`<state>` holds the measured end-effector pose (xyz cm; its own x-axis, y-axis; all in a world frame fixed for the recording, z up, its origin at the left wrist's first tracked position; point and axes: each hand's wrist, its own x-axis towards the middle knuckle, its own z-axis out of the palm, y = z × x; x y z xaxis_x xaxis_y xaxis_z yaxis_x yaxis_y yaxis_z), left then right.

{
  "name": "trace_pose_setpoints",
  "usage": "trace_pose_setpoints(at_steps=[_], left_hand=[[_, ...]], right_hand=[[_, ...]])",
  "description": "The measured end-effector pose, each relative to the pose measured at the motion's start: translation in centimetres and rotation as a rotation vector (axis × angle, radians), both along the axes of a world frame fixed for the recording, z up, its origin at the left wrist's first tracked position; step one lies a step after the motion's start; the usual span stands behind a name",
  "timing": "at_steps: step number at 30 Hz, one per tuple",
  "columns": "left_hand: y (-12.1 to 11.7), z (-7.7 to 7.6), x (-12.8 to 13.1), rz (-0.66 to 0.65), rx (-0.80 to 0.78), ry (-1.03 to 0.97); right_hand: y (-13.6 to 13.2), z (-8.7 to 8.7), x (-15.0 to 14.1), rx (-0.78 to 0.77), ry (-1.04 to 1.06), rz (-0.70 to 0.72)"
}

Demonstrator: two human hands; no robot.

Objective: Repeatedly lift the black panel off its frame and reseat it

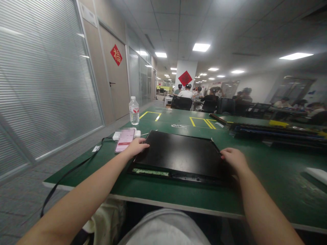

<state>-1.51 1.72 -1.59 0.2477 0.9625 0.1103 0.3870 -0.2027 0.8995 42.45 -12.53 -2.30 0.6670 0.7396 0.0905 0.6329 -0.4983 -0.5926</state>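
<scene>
A black LCD screen panel (178, 151) lies on the green table before me, a strip of green circuit board (150, 172) showing along its near edge. My left hand (138, 147) grips the panel's left edge, thumb on top and the other fingers curled at the side. At the right edge, my right hand (233, 158) pinches the panel's border between thumb and fingers. Part of the panel's near right corner is dark and hard to make out.
Left of the panel are a phone (125, 140) and a water bottle (134, 111). A black strap (74, 168) hangs over the table's left edge. Several dark panels (278, 132) are stacked at the right. A white object (317, 175) lies far right. People sit at tables behind.
</scene>
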Motion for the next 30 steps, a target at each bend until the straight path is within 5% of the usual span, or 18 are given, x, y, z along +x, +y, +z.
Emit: trace_pose_setpoints(at_steps=[30], left_hand=[[0.7,-1.0,-0.1,-0.004,0.135,0.131]], right_hand=[[0.4,-0.8,0.9,0.061,0.053,0.022]])
